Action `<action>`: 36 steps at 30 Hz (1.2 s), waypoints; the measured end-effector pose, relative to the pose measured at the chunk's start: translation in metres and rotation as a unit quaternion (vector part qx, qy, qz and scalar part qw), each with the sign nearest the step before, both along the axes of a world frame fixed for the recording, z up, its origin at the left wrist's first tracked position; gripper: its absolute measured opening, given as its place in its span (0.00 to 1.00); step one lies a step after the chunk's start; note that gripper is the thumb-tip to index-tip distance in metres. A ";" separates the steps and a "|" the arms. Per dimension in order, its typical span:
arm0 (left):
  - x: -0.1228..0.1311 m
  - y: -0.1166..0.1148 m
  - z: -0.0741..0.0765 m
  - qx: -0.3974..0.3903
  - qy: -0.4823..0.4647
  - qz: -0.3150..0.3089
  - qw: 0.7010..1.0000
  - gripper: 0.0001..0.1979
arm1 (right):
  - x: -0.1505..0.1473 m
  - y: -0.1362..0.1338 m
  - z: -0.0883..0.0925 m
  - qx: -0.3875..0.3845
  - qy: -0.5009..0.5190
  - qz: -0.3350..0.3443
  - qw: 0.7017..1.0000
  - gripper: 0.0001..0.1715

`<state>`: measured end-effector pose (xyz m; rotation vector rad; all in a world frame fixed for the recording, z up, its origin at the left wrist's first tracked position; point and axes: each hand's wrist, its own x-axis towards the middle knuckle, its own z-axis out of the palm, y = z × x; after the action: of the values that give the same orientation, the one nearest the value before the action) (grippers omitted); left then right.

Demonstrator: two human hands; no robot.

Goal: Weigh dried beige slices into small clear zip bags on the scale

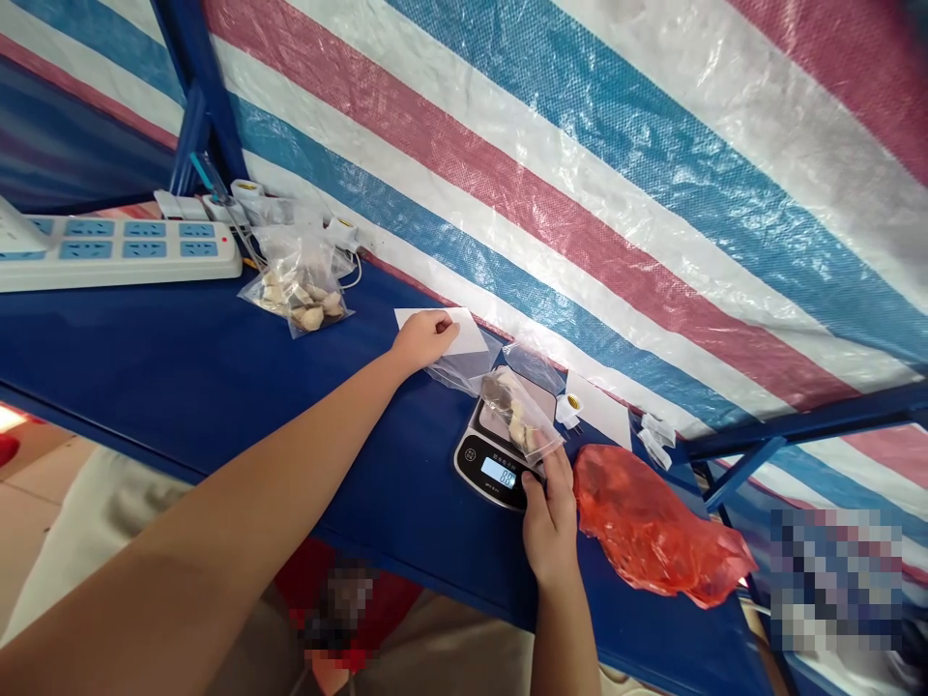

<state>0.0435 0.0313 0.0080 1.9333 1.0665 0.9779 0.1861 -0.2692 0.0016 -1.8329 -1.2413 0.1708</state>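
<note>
My right hand (552, 517) pinches the lower end of a clear plastic bag (543, 440) with pale, clove-like pieces inside. The bag lies slanting over the plate of a black digital kitchen scale (487, 474), whose lit display shows digits I cannot read surely. Farther left, my left hand (424, 340) rests on a white sheet of paper (470, 338) with its fingers curled in; what they pinch, if anything, is hidden. Under that paper, flat clear plastic bags (460, 372) stick out toward the scale.
A red plastic bag (659, 522) lies right of the scale, with a white plug (570, 408) and a paper sheet (598, 411) behind. At the left are a filled clear bag (308, 300) and a power strip (116, 253). Striped sheeting (507, 174) backs the blue table (130, 358).
</note>
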 end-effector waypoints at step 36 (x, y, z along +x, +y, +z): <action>0.001 0.001 -0.002 -0.003 -0.004 0.001 1.000 0.15 | -0.003 0.011 0.012 0.168 0.068 -0.273 0.945 0.16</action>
<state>0.0440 0.0318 0.0063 1.9231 1.0649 0.9814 0.1828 -0.2577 0.0139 -1.7544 -0.5868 -0.2088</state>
